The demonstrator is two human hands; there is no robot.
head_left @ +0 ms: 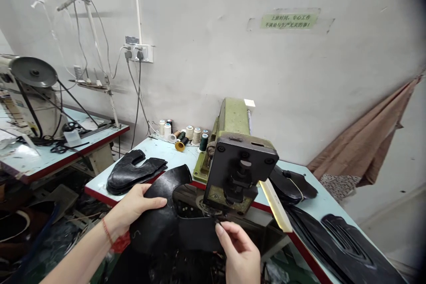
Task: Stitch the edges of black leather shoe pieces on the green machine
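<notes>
far left: a sewing machine (pixel 40 111) with a grey pulley, on a blue-topped table (pixel 43 160); thread stand (pixel 96 44) behind it. wall socket (pixel 142 53) next, cables hanging down.

near edge of the middle table (pixel 156 148): stack of curved black pieces (pixel 124 173), just left of the work. left hand (pixel 141 206), red wristband (pixel 107 230), grips a curved black piece (pixel 155 230), thumb on top. piece sits in front of the table, its lower arm reaching right below the machine head. thread spools (pixel 188 135) behind, some upright, some on their sides.

green machine (pixel 233 115) stands centre, its dark front blocking the view of the table behind. right hand (pixel 241 250) has thumb and forefinger pinched on the piece's right end. just right, a pale strip (pixel 276 206) juts past the table edge. tied black bundle (pixel 294 184), then more dark pieces (pixel 346 237); brown cloth (pixel 369 142) hangs beyond.

hard to see: left machine cut off by frame; left fingers under the piece; floor clutter lower left too dark to sort; speck at right fingertips too small to tell; dark pieces run off bottom right.
</notes>
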